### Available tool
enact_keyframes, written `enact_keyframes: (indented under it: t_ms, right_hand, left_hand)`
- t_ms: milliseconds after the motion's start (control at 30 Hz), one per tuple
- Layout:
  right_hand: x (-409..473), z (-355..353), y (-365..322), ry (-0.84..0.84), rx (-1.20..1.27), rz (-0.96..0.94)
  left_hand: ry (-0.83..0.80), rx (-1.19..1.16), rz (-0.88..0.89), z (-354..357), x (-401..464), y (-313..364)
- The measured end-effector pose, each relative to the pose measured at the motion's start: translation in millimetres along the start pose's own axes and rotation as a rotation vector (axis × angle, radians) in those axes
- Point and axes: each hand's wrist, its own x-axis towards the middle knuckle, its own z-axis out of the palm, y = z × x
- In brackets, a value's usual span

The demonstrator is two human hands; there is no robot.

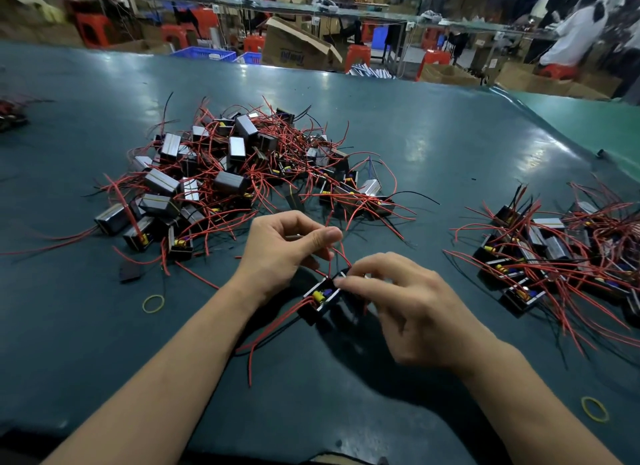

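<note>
Your left hand (pixel 277 246) pinches the red wires (pixel 341 253) up while your right hand (pixel 398 301) grips the black module (pixel 320 300) low over the table (pixel 415 135). Tug too hard and a lead could tear from its solder joint, I'd say.

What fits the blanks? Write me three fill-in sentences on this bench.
1. The left hand pinches a ____ wire.
2. The right hand holds a black box with a ____ component inside.
3. Loose rubber bands lying on the table: ____.
Missing: red; yellow; two.
</note>
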Motion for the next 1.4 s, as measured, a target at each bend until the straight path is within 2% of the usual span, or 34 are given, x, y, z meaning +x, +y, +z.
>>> enact_keyframes:
  t_ms: [100, 167, 267, 367, 467, 567, 900, 1000, 1133, 1267, 1400]
  right_hand:
    - [2.2, 4.7, -2.5, -0.036, -0.072, -0.069]
    - [3.3, 10.2, -4.0, 0.009, -0.033, -0.063]
    - [5.9, 13.3, -5.1, 0.24, 0.244, 0.209]
    - [11.6, 12.8, -6.4, 0.404, 0.604, 0.498]
    - [16.4, 11.4, -9.3, 0.48, 0.832, 0.619]
    - [19.1, 12.1, -10.9, 0.5, 0.904, 0.697]
    - [18.8, 11.0, -5.0, 0.562, 0.914, 0.85]
    - [17.2, 13.1, -4.4, 0.565, 0.825, 0.803]
    - [14.5, 15.8, -1.1, 0.507, 0.538, 0.656]
    - [13.0, 17.0, 1.5, 0.444, 0.468, 0.609]
    - [12.4, 16.1, 1.9, 0.442, 0.38, 0.542]
  left_hand:
    - [-0.018, -0.01, -0.001, -0.2, 0.2, -0.5]
    - [-0.057, -0.01, -0.01, 0.0, 0.2, -0.8]
    - [-0.094, -0.046, -0.026, 2.7, -1.5, -0.1]
    - [-0.097, -0.046, 0.032, 7.4, -3.3, 1.1]
    - [-0.144, -0.048, 0.066, 14.7, -7.1, 0.8]
    - [-0.164, -0.03, 0.087, 20.1, -8.8, -0.9]
    - [-0.165, 0.327, 0.317, 28.7, -9.1, -6.4]
    - [-0.158, 0.373, 0.373, 26.6, -7.4, -9.0]
    - [-0.054, 0.481, 0.48, 28.1, -7.5, -9.2]
    - [0.017, 0.522, 0.54, 29.7, -6.9, -9.1]
    - [0.021, 0.519, 0.57, 30.4, -9.0, -6.7]
